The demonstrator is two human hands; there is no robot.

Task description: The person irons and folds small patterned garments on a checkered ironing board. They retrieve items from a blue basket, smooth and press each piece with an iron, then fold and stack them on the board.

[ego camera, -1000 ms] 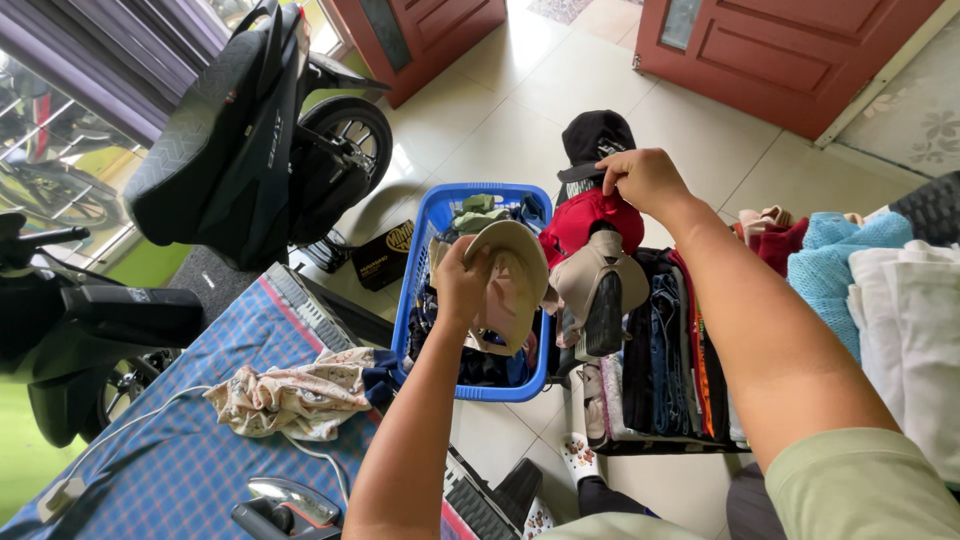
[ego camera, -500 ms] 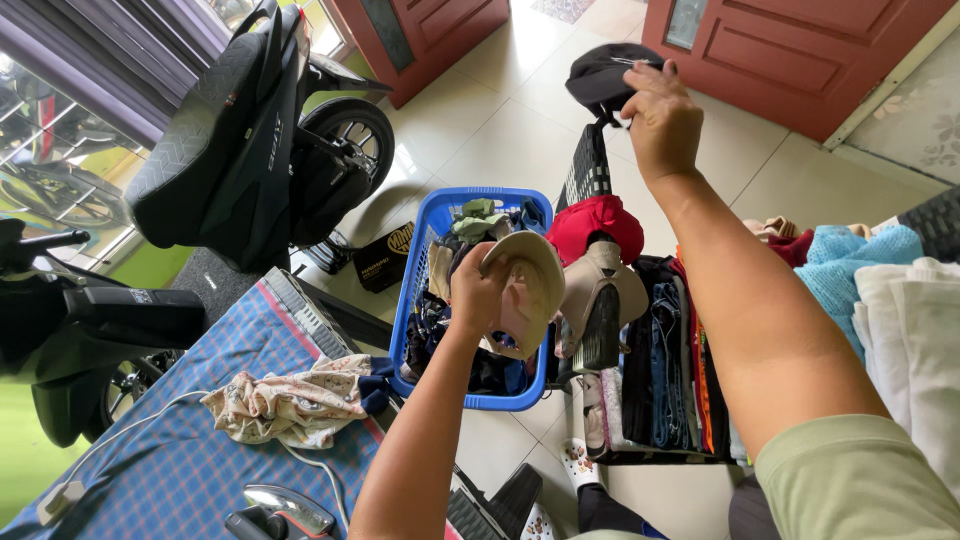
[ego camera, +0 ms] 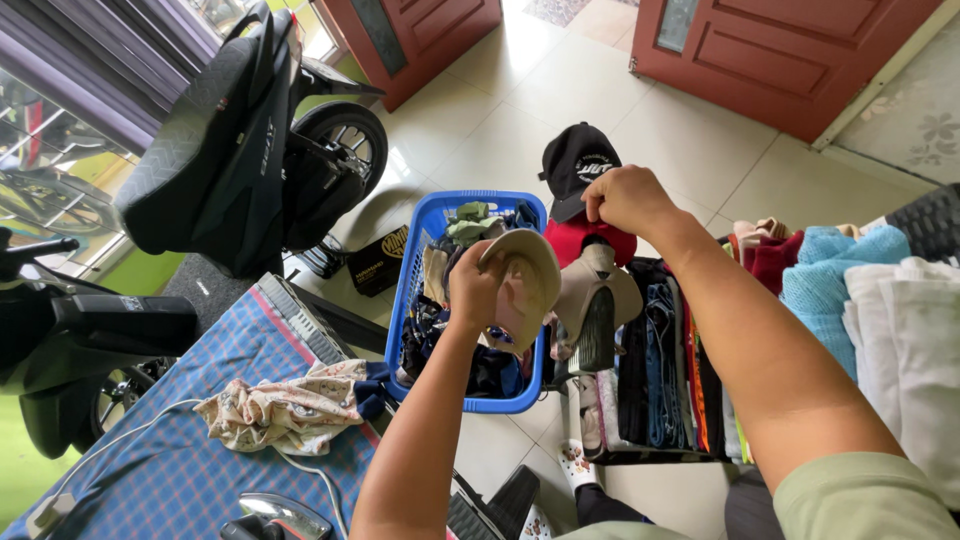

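Against the view of half a second ago, the right hand (ego camera: 625,200) has been brought down from high above the basket (ego camera: 412,300) to a spot just beyond its far right corner, and the black cap (ego camera: 577,165) has come down with it. The cap is pinched by its edge in a closed grip and now hangs over the red cap (ego camera: 570,238), which sits just right of the basket. The left hand (ego camera: 475,290) is seen almost where it was, over the right part of the basket, its grip closed on the beige cap (ego camera: 528,285), whose brim is turned up and away from the camera. The floral cloth (ego camera: 280,410) is unchanged on the blue checked worktop (ego camera: 200,460), near left of the basket.

The scooter (ego camera: 240,150), far left of the basket, is cut off at the top edge, and a second one is largely lost off the left edge. The folded stack (ego camera: 665,370) right of the basket is partly covered by the right forearm; single garments in it cannot be told apart. The basket's contents are a dark jumble, mostly hidden behind the beige cap and left wrist. The iron (ego camera: 280,515), below the cloth, is cut by the bottom edge. Fingertips of both hands are hidden behind the caps.
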